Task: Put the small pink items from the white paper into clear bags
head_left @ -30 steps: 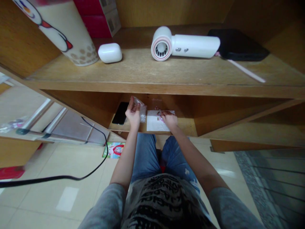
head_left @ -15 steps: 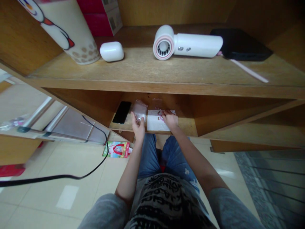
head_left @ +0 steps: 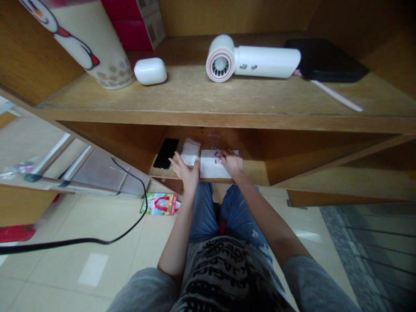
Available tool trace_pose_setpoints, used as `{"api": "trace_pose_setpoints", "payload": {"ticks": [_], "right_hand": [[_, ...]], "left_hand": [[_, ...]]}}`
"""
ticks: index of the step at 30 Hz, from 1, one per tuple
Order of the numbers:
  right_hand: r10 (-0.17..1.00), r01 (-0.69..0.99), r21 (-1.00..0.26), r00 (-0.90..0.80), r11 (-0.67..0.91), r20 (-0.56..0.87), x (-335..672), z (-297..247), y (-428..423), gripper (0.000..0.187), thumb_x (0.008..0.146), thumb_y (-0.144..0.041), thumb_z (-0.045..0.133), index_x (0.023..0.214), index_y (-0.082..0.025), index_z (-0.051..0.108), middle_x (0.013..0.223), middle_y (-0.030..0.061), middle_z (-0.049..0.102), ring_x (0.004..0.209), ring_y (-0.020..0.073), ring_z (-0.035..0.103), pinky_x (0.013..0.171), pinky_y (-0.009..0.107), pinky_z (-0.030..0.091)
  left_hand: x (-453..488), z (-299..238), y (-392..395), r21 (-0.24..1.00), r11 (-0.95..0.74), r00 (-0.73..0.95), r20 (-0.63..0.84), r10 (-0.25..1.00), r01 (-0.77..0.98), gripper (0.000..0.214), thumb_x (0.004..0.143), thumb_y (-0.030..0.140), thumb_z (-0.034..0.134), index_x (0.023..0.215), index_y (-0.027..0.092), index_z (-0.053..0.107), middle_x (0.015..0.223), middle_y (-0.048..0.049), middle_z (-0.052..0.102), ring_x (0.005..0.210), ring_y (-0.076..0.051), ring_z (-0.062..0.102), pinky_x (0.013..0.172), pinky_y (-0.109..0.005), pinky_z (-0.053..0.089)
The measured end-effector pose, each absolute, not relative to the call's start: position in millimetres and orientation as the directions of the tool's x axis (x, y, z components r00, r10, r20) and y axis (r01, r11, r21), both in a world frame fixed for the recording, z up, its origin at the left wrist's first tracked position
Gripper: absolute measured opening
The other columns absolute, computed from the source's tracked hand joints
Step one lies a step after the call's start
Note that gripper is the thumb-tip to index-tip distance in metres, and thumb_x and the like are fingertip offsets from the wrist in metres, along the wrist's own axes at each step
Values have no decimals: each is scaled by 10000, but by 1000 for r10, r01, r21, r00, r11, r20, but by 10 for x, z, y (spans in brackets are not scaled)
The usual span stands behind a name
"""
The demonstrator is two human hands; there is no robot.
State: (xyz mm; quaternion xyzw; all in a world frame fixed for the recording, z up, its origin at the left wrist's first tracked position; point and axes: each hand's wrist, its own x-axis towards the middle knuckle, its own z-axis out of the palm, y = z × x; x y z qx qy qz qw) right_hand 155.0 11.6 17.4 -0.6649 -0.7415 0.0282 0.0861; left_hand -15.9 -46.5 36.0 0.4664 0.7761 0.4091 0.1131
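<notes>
On the lower wooden shelf point(head_left: 251, 171) lies a clear plastic bag point(head_left: 190, 152) next to a white sheet point(head_left: 209, 167). My left hand point(head_left: 186, 170) hovers just in front of the bag with fingers spread, holding nothing. My right hand point(head_left: 231, 161) rests on the white sheet with fingers curled over small pink pieces point(head_left: 219, 161); what the fingers grip is too small to name. Behind the sheet stands another small clear packet point(head_left: 213, 141).
A black phone point(head_left: 166, 153) lies left of the bag. The upper shelf point(head_left: 208, 97) carries a white hair dryer point(head_left: 253, 63), a white earbud case point(head_left: 150, 71), a penguin-print cup point(head_left: 87, 41) and a black case point(head_left: 325, 60). A black cable point(head_left: 97, 240) crosses the tiled floor.
My left hand lowered the clear plastic bag onto the lower shelf, let go of it and spread its fingers. My right hand stayed on the white sheet.
</notes>
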Motion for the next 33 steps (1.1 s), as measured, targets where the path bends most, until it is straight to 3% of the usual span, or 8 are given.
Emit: {"api": "trace_pose_setpoints", "payload": {"ticks": [2,4,8,14,21,25,29,33], "right_hand": [[991,982,-158,-94,108,92,1549,169,116,437,939,-393,244,1037,-202,624,1096,90,617,808,174,595,632,255,386],[992,981,-165,-82,98,98,1547,165,116,443,937,-397,239,1039,-202,624,1102,90,613,804,175,596,632,259,384],[991,981,-176,-58,79,119,1543,166,115,435,933,-399,240,1052,-214,615,1116,84,603,806,177,595,636,265,382],[991,973,-212,-60,86,122,1564,181,124,411,925,-395,268,1028,-209,619,1088,86,618,820,175,596,626,252,372],[987,953,-301,7,42,160,1592,168,130,438,926,-426,266,942,-194,637,1012,87,654,817,170,599,647,239,373],[985,858,-513,116,-33,131,1666,83,211,489,907,-510,269,905,-193,643,833,76,681,741,170,605,639,243,385],[949,559,-829,279,-35,148,1762,-43,358,566,892,-548,233,780,-152,621,748,85,661,685,158,590,620,244,408],[885,346,-938,441,-13,151,1892,-102,462,597,887,-562,176,886,-146,604,763,79,640,639,139,574,582,241,421]], "left_hand": [[-160,477,-362,607,170,-449,344,825,777,789,797,416,542,1443,186,153,1523,-152,-19,1402,-318,48,1098,-518,169],[-165,546,-200,449,43,-252,417,873,892,683,832,406,486,1427,194,228,1527,-131,7,1404,-304,51,1100,-510,174],[-199,449,142,286,-78,-34,368,929,955,577,888,388,378,1416,182,268,1519,-139,94,1401,-284,104,1101,-494,186],[-267,100,326,260,-1,-42,162,986,966,554,918,359,297,1420,130,252,1503,-182,128,1395,-294,126,1102,-502,181],[-280,48,363,244,38,-65,102,993,969,532,926,306,245,1422,114,238,1497,-182,150,1397,-277,120,1110,-508,139],[-295,41,396,250,48,-71,84,994,967,545,921,309,246,1425,103,225,1492,-192,162,1394,-286,131,1110,-511,132],[-336,33,444,276,81,-97,44,994,958,611,909,345,270,1435,62,143,1489,-192,185,1391,-277,150,1113,-496,146],[-364,67,456,230,48,-40,-38,998,972,581,919,358,219,1438,103,158,1504,-171,138,1398,-279,114,1102,-519,143]]}}
